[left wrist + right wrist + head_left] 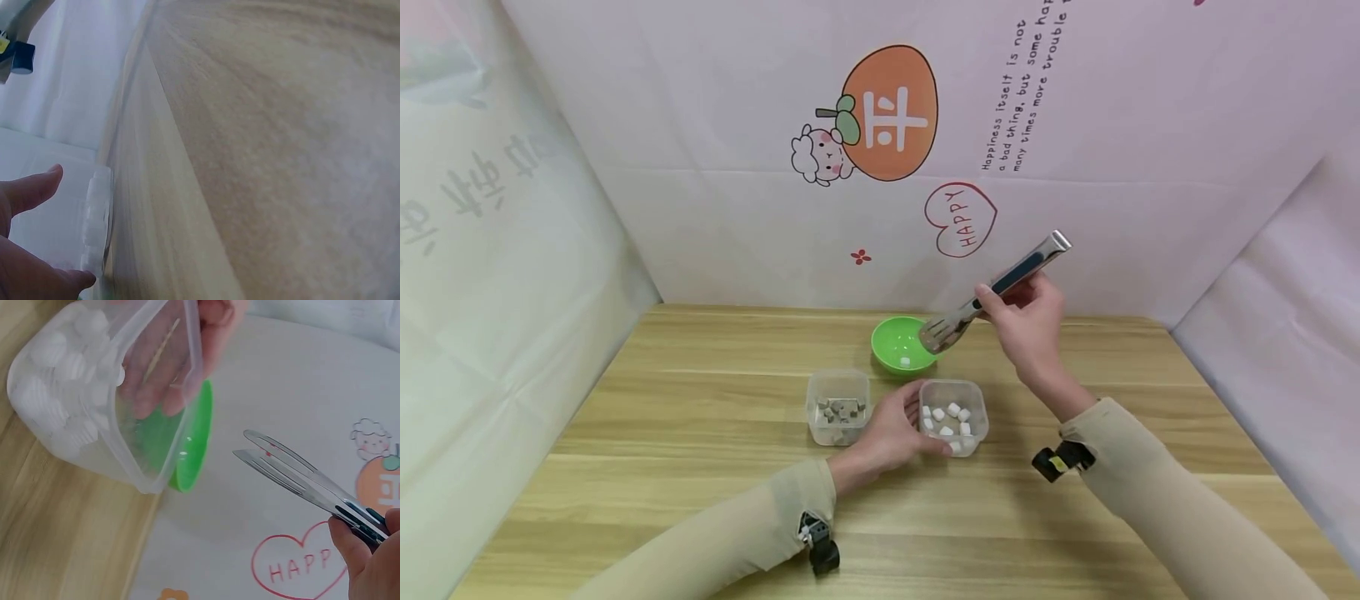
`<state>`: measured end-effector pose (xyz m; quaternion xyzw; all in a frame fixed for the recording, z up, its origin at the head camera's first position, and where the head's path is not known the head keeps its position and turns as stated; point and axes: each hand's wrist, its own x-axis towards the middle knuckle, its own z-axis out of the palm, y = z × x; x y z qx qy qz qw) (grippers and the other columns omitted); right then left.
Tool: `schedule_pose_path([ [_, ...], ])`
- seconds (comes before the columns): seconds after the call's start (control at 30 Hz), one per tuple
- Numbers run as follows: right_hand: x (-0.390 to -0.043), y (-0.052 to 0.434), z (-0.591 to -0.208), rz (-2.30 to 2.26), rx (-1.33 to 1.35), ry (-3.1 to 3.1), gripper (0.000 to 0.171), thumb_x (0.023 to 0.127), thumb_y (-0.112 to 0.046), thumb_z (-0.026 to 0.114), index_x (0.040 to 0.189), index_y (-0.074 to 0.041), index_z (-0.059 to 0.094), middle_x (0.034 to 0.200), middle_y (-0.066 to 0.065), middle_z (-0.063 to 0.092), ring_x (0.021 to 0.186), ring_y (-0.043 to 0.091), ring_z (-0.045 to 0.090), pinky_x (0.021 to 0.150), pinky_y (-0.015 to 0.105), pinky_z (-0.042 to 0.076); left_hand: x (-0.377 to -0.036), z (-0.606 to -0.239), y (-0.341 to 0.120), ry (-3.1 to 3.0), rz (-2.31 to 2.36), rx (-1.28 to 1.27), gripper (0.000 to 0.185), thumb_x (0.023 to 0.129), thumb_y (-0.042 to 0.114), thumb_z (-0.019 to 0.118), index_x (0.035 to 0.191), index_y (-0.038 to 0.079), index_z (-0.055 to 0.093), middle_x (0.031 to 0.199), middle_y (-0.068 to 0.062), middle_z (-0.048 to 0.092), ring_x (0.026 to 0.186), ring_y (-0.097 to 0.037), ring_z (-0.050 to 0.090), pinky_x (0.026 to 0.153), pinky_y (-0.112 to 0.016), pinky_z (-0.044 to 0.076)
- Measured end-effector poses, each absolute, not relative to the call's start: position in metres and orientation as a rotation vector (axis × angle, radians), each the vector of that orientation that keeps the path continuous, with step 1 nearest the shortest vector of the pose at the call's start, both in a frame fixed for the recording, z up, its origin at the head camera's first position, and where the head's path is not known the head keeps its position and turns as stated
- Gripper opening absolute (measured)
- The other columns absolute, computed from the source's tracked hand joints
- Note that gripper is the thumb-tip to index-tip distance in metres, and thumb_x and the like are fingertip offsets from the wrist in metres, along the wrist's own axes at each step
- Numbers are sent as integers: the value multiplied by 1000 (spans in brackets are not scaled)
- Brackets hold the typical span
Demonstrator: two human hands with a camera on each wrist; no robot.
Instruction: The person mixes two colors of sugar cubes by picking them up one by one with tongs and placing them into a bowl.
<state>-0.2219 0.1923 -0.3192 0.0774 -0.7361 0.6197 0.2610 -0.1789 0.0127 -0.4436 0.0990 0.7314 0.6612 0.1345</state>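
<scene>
Metal tongs point(1018, 271) with dark grip inlays slant down from my right hand point(1030, 325), thumb on one side and fingers on the other. Their slotted tips overlap the right rim of a green bowl point(886, 335) in the head view. From the right wrist, the tong tips point(250, 442) stand slightly apart with nothing between them. One small white piece point(905, 362) lies in the bowl. My left hand point(887, 429) holds a clear square container point(982, 417) from its left side, thumb at the front corner. Several white chunks point(953, 409) lie inside it.
Left of my left hand stands a second clear container point(838, 382) with small grey pieces point(838, 410). The wooden table point(700, 417) ends at a printed white backdrop point(737, 242), and white sheets hang at both sides. Each sleeve carries a small black camera point(1051, 463).
</scene>
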Motion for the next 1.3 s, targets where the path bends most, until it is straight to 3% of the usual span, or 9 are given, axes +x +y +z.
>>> schedule_pose_path([
  [0.27,-194,207,-315,1634,292,-1990,13,96,-3,76,103,0,65,93,10,69,78,18,67,72,30,67,-177,-442,14,2148,1872,262,113,64,-8,95,160,-1,36,160,-18,45,147,-33,44,123,-40,36],
  [0.6,-171,215,-326,1552,293,-2098,18,93,1,78,104,6,65,91,10,68,78,16,71,70,26,66,-177,-441,13,2155,1854,265,111,65,-6,95,160,2,38,162,-14,44,147,-32,44,123,-41,36],
  [0.8,-165,212,-342,1462,306,-2203,16,93,-2,80,102,3,68,90,12,71,75,17,70,65,21,63,-178,-440,11,2152,1858,306,107,66,-7,95,159,4,42,157,-12,51,145,-30,47,123,-40,37],
  [1.03,-162,208,-360,1392,289,-2247,15,90,-2,82,99,0,71,87,10,73,71,15,66,55,17,52,-176,-441,10,2144,1871,299,107,67,-8,94,159,0,40,159,-15,48,146,-33,45,124,-41,36],
  [1.3,-164,199,-370,1405,271,-2253,17,88,2,83,100,1,70,85,11,72,75,18,67,61,18,61,-177,-441,9,2182,1835,302,108,67,-5,96,159,2,41,159,-14,49,146,-31,46,122,-40,38],
])
